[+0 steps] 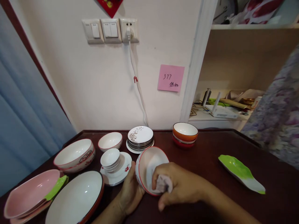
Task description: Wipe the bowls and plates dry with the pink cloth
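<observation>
My left hand [130, 193] grips a white bowl [149, 166] with a red rim by its left side, tilting it so its inside faces me and to the right. In my right hand [177, 182] is a bunched pale cloth [164, 184], held at the bowl's lower right rim. Just left of my left hand, a stack of small white bowls [110, 158] sits on white plates [125, 165] with red flowers. Behind the held bowl is a pile of dark-rimmed plates [140, 134] with a floral pattern.
On the left stand a large patterned bowl [74, 154], a smaller red-rimmed bowl [110, 140], a pink dish [32, 193] and a wide dark-rimmed bowl [76, 196]. Orange and red bowls [185, 133] are stacked at the back right. A green leaf-shaped dish [240, 172] lies at the right.
</observation>
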Motion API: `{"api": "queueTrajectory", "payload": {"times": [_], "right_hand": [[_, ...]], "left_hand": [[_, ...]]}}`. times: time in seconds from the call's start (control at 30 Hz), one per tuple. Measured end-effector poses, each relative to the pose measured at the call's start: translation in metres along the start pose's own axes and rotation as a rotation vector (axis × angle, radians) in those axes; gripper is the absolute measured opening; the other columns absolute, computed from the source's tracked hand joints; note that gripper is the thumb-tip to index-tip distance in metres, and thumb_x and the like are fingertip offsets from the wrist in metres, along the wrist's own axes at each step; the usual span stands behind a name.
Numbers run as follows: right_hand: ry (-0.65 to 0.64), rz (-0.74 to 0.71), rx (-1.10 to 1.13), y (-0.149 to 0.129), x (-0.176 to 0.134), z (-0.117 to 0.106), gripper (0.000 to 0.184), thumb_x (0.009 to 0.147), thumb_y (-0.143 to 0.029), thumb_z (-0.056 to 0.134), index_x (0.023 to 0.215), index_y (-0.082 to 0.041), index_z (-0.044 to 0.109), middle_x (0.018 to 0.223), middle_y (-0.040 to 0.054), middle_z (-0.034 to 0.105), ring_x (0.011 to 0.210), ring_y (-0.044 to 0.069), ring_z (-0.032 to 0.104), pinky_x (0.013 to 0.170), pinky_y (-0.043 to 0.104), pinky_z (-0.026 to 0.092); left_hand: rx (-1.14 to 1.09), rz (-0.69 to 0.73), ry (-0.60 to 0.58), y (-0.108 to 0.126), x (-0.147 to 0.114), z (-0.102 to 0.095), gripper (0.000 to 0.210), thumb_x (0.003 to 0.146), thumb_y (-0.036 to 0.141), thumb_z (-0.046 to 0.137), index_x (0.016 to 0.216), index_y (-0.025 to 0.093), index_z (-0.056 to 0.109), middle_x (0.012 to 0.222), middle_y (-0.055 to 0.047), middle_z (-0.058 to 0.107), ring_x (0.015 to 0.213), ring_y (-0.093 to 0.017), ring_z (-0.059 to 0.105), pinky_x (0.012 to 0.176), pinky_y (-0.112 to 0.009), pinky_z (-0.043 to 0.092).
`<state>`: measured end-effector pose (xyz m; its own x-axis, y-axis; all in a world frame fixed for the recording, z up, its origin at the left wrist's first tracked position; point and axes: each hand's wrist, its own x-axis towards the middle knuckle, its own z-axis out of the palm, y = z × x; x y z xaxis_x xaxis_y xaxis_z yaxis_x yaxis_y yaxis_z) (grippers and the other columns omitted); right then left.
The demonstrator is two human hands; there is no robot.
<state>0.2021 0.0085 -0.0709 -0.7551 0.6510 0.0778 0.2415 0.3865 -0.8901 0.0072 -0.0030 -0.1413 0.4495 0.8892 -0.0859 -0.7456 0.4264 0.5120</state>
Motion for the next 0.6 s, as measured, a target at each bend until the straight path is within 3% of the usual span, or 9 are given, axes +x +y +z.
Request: {"api": "queueTrajectory", "payload": {"times": [0.07,0.2,0.27,0.33,0.47,0.53,0.6], "right_hand": [[0.098,0.015,0.345,0.005,-0.004,-0.016,0.038,0.06,-0.042,0.084,0.082,-0.017,0.065,0.068,-0.0026,0.06,0.057,0.01,0.051,0.053,0.02,0.041],[0.777,-0.073,0.64,0.015,-0.001,-0.038,0.039,0.073,-0.048,0.074,0.097,-0.02,0.062,0.083,0.0022,0.066,0.067,0.015,0.059,0.054,0.023,0.045],[0.921,-0.014,0.69,0.022,0.006,-0.035,0.046,0.075,-0.048,0.072,0.11,-0.021,0.059,0.095,0.0057,0.068,0.074,0.018,0.063,0.055,0.026,0.047],[0.867,0.088,0.749,0.031,0.014,-0.021,0.054,0.073,-0.049,0.073,0.117,-0.021,0.057,0.099,0.0073,0.069,0.076,0.021,0.065,0.059,0.029,0.05],[0.582,0.173,0.868,0.046,0.026,0.022,0.055,0.066,-0.041,0.08,0.111,-0.016,0.059,0.097,0.0082,0.072,0.084,0.024,0.068,0.079,0.037,0.052],[0.592,0.198,0.884,0.052,0.029,0.032,0.05,0.067,-0.039,0.079,0.106,-0.014,0.06,0.092,0.0083,0.072,0.082,0.025,0.068,0.081,0.039,0.052],[0.697,0.212,0.857,0.058,0.029,0.029,0.043,0.071,-0.039,0.075,0.104,-0.014,0.06,0.088,0.008,0.072,0.077,0.024,0.068,0.077,0.04,0.052]], "left_hand": [[0.007,0.032,0.019,0.002,0.001,0.001,0.061,0.091,0.058,0.038,0.132,0.017,0.055,0.119,-0.014,0.07,0.122,-0.033,0.056,0.104,-0.051,0.037],[0.013,0.104,0.059,0.006,0.003,-0.001,0.056,0.09,0.057,0.039,0.132,0.023,0.055,0.127,-0.01,0.066,0.124,-0.032,0.053,0.106,-0.054,0.035],[0.015,0.113,0.047,0.005,0.002,-0.003,0.054,0.088,0.058,0.045,0.127,0.024,0.06,0.128,-0.009,0.066,0.127,-0.032,0.051,0.108,-0.052,0.032],[0.053,0.109,0.023,0.003,0.001,-0.008,0.052,0.084,0.056,0.053,0.121,0.021,0.065,0.126,-0.009,0.067,0.129,-0.032,0.048,0.111,-0.049,0.03],[0.168,0.077,-0.055,-0.001,-0.002,-0.014,0.055,0.078,0.052,0.064,0.123,0.02,0.064,0.127,-0.011,0.066,0.132,-0.032,0.044,0.111,-0.045,0.03],[0.217,0.061,-0.084,-0.002,-0.003,-0.014,0.062,0.078,0.051,0.065,0.133,0.024,0.055,0.133,-0.01,0.062,0.132,-0.032,0.044,0.109,-0.046,0.032],[0.274,0.067,-0.083,-0.002,-0.003,-0.009,0.068,0.08,0.046,0.065,0.142,0.03,0.043,0.14,-0.009,0.055,0.13,-0.031,0.045,0.106,-0.046,0.035]]}}
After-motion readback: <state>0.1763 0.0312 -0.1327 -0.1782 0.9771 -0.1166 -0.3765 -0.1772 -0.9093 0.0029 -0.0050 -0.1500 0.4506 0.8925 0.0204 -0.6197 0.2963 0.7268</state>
